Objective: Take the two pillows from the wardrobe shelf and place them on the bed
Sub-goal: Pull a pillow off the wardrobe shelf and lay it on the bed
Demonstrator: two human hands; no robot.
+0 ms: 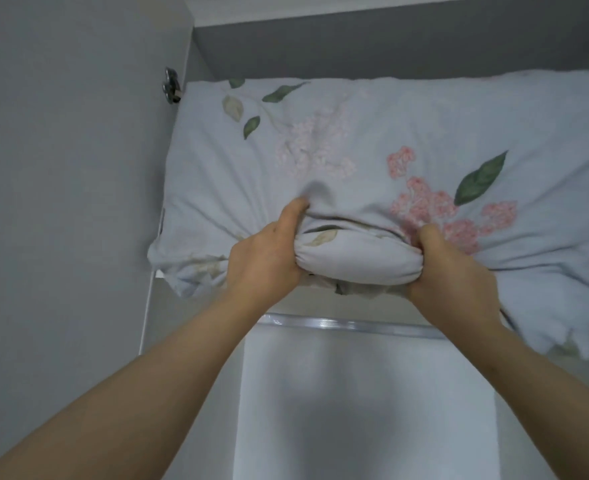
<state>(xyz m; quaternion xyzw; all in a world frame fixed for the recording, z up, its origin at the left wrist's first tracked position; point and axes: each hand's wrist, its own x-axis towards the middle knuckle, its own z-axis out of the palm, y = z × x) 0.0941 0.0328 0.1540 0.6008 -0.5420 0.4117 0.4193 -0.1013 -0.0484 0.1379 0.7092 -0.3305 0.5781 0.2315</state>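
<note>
Pillow (372, 133): pale blue, printed with pink flowers and green leaves. It was seen lying high in the upper compartment of the wardrobe (390, 46), its front edge overhanging.
Count: whether one pillow or two lay there could not be told from the folds.
Left hand (265, 258): was curled tightly round the bunched front edge of the pillow, thumb pressed in on top.
Right hand (455, 271): was clenched on the same bunch of fabric, near the left.
Rail (348, 323): a shiny bar was seen just below the hands.
Hinge (171, 85): a metal fitting was seen at the pillow's upper left corner.
</note>
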